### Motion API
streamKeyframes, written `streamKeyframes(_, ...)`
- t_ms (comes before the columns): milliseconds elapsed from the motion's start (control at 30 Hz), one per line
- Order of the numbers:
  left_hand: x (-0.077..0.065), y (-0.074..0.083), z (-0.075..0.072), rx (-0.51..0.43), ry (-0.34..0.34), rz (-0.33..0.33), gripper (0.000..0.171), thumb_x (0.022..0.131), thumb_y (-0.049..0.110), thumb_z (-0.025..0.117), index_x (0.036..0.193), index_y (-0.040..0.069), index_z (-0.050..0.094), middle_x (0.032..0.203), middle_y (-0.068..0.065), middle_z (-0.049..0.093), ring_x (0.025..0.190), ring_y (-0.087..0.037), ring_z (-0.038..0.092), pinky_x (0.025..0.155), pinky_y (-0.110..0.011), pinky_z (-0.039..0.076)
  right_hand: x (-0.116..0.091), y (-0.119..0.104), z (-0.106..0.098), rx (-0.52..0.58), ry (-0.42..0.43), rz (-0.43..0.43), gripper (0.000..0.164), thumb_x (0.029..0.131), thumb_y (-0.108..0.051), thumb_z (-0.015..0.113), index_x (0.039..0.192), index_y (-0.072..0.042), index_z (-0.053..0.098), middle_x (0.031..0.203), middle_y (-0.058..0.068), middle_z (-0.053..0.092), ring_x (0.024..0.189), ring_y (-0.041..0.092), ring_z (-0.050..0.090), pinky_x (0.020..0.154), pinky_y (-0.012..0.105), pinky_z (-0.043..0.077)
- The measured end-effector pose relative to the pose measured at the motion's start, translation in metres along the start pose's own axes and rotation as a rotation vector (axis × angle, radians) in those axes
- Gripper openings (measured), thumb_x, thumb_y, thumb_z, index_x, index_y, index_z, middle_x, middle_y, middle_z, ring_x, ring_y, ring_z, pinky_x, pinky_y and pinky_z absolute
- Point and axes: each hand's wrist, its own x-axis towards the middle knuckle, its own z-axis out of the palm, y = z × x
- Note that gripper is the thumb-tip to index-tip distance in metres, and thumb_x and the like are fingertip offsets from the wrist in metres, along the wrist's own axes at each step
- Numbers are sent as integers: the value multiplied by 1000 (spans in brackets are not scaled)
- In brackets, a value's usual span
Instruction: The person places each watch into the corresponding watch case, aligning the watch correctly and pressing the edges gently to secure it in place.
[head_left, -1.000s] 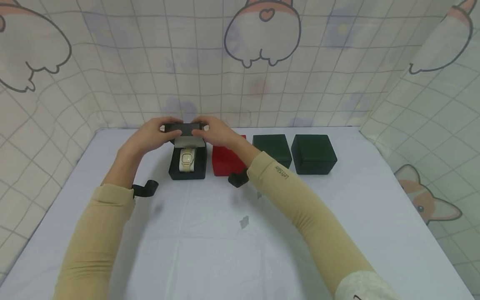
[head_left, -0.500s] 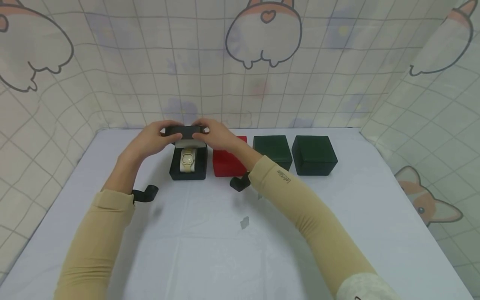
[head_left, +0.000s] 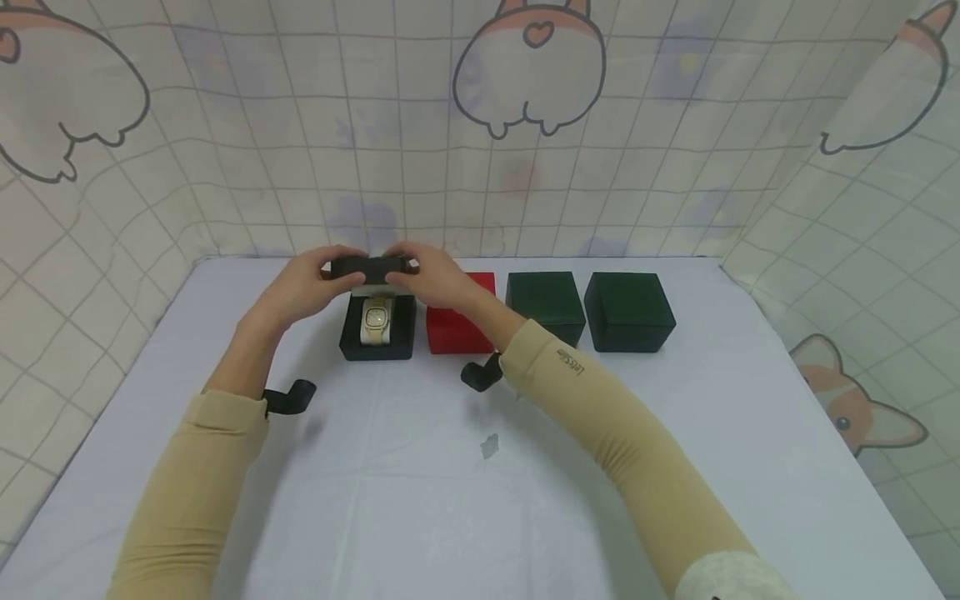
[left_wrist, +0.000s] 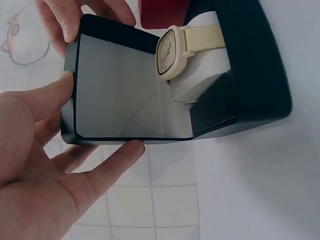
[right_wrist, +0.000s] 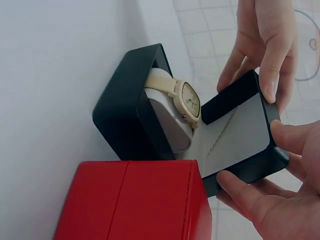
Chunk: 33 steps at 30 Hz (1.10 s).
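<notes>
A dark watch box [head_left: 348, 346] stands on the white table at the far left of a row of boxes. Its hinged lid [left_wrist: 75, 120] is raised, showing a pale lining. Inside, a cream watch [right_wrist: 188, 102] is wrapped around a white cushion [left_wrist: 200, 77]. My left hand [head_left: 307, 283] pinches the lid's left side, thumb on the front edge and fingers around the outside. On the lid's right side, my right hand [head_left: 431, 275] holds it in the same way. Both thumbs lie near each other along the edge.
A red box [head_left: 457, 329] sits just right of the watch box, partly under my right forearm. Farther right are two dark green boxes [head_left: 551, 300]. A patterned cloth wall [head_left: 525, 192] rises right behind the row.
Both hands have tipped the lid forward and down a little, so less of its pale lining shows in the head view. The watch and other boxes stay put.
</notes>
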Motion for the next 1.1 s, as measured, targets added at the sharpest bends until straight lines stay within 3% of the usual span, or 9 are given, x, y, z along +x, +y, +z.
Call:
streamKeyframes(433, -5, -5, 5, 36, 26, 9, 50, 104, 39, 62, 147, 15, 54, 152, -16, 48, 136, -44, 44, 102, -62, 45, -8, -7, 5, -46, 23, -13, 44, 103, -18, 64, 145, -9, 53, 142, 10, 56, 132, 28, 54, 105, 35, 49)
streamKeyframes(1100, -11, -11, 11, 59, 63, 93, 47, 103, 31, 65, 144, 10, 57, 150, -17, 49, 140, -38, 42, 113, -58, 35, -14, -7, 11, -117, 38, -57, 45, 102, -17, 66, 144, -8, 54, 140, 10, 57, 127, 23, 54, 105, 33, 48)
